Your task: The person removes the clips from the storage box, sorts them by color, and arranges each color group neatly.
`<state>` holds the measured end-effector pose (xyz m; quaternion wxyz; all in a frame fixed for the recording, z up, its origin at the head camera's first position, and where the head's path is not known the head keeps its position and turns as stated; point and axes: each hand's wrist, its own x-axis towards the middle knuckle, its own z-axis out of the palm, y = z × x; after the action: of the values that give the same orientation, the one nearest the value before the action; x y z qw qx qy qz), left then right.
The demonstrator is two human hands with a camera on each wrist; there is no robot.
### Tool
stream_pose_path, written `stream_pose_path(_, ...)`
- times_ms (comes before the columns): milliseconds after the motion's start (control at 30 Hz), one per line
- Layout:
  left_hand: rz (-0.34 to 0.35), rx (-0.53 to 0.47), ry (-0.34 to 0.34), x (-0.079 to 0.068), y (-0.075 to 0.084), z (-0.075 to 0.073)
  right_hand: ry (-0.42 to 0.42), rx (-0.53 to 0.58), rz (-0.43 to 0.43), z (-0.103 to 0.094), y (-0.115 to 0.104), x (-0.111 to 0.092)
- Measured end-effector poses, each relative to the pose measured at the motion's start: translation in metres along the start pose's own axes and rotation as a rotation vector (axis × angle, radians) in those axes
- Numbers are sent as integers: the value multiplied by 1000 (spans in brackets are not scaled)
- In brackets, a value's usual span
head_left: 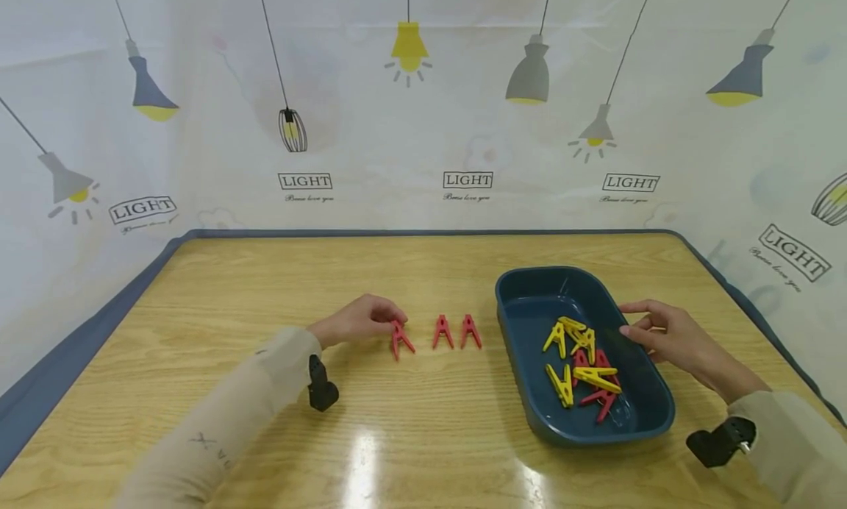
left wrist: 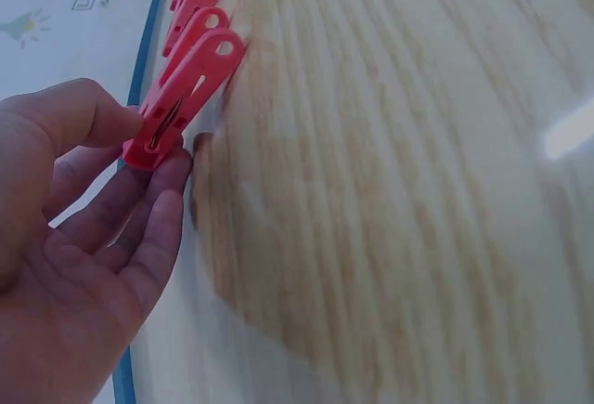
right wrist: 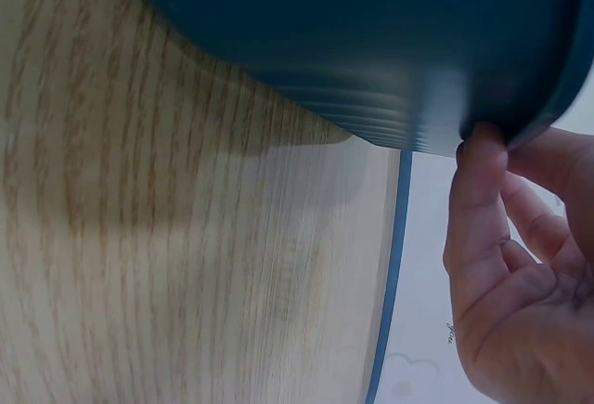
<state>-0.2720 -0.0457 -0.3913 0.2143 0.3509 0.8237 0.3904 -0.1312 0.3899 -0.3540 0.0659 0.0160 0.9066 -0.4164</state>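
Note:
My left hand (head_left: 360, 319) pinches a red clothespin (head_left: 400, 338) between thumb and fingertips, low over the wooden table. In the left wrist view the thumb presses one side of this clothespin (left wrist: 181, 97), its legs pointing away from the hand. Two more red clothespins (head_left: 442, 332) lie side by side to its right. My right hand (head_left: 675, 340) grips the right rim of a dark blue plastic basin (head_left: 523, 376), thumb over the edge and fingers along the outer wall. Inside lie several yellow clothespins (head_left: 560, 385) and a few red clothespins (head_left: 604, 400), partly overlapping.
The light wood tabletop (head_left: 298, 259) has a blue border along its back and sides. A white sheet printed with lamps (head_left: 370, 126) stands behind and beside it. Black wrist devices (head_left: 322, 384) sit on both sleeves.

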Motion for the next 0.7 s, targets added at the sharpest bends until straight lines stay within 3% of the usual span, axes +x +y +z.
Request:
stream_pose_path(200, -47, 3, 31, 4, 0, 5, -2, -9, -13, -1, 1, -1)
stream_pose_path(400, -45, 23, 59, 5, 0, 8, -7, -11, -20, -1, 1, -1)
stream_pose_path(567, -37, 32, 123, 3, -2, 8, -9, -10, -18, -1, 1, -1)
stream_pose_path(700, -69, 20, 176, -1, 1, 8, -12, -7, -8, -1, 0, 0)
